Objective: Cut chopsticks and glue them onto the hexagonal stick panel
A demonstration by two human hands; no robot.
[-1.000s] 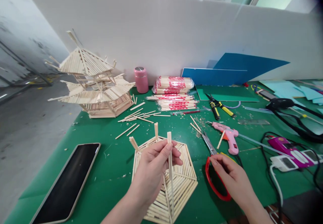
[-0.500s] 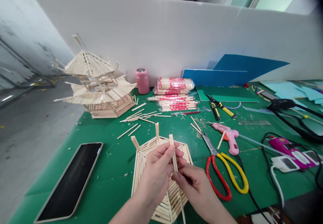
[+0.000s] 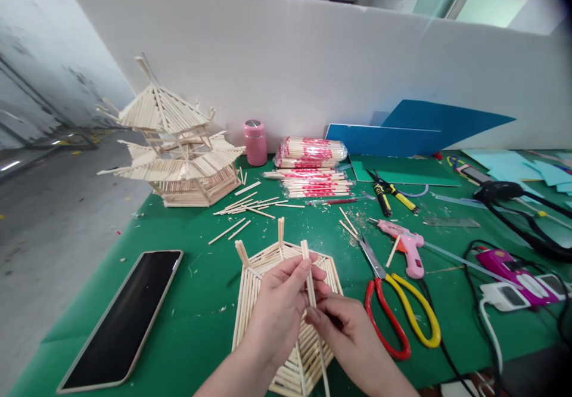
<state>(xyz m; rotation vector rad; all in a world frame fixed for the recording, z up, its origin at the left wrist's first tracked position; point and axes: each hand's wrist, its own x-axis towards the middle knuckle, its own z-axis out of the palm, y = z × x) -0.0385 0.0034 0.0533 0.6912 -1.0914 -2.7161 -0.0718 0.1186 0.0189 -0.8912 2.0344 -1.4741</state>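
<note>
Wooden sticks (image 3: 308, 266), pressed together side by side, slant upright between my hands. My left hand (image 3: 286, 292) pinches them near their upper end. Lower down, the thumb and fingers of my right hand (image 3: 337, 325) close on the same sticks. Beneath both hands lies a polygonal stick panel (image 3: 247, 301), partly hidden by them. Two short stick posts (image 3: 280, 232) rise from its far and left corners.
Left of the panel lies a phone (image 3: 123, 319); a stick pavilion (image 3: 179, 164) stands behind. Scissors (image 3: 379, 275) and a pink glue gun (image 3: 404, 242) lie right. Further back are loose sticks (image 3: 245, 206), wrapped chopsticks (image 3: 313, 182), pliers (image 3: 384, 191) and a pink jar (image 3: 255, 143).
The camera view has shifted slightly, so the pavilion and back wall appear a little displaced. Both hands keep nearly the same hold on the sticks.
</note>
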